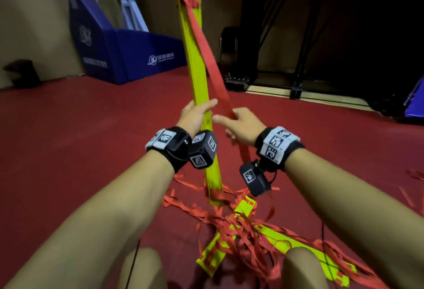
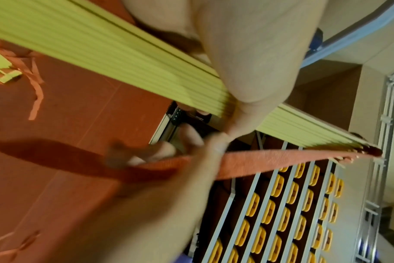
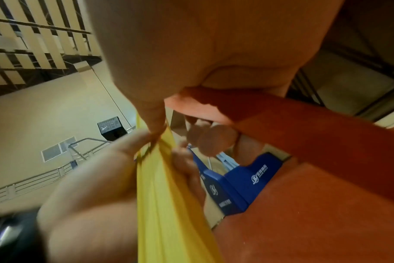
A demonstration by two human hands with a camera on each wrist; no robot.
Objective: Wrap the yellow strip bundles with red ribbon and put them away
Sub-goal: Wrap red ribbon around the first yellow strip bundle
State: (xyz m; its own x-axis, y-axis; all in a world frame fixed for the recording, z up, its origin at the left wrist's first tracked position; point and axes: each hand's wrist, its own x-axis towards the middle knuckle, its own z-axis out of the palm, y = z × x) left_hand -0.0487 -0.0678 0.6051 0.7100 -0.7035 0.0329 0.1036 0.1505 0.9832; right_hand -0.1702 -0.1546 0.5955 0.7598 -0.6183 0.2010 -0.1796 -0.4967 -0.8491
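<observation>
A long bundle of yellow strips [image 1: 195, 59] stands nearly upright, its lower end near the red floor. My left hand [image 1: 197, 114] grips it at mid-height; the left wrist view shows the same yellow bundle [image 2: 101, 58] under my palm. A red ribbon [image 1: 206, 52] is wound round the bundle's top and runs down to my right hand [image 1: 238, 123], which holds it taut. In the right wrist view the red ribbon [image 3: 281, 121] passes through my curled fingers, beside the yellow bundle [image 3: 169, 204].
A tangle of loose red ribbons [image 1: 241, 222] covers other yellow strips [image 1: 215, 256] on the floor by my knees. A blue padded base [image 1: 128, 45] stands at the back left. Dark stands [image 1: 296, 91] line the back right.
</observation>
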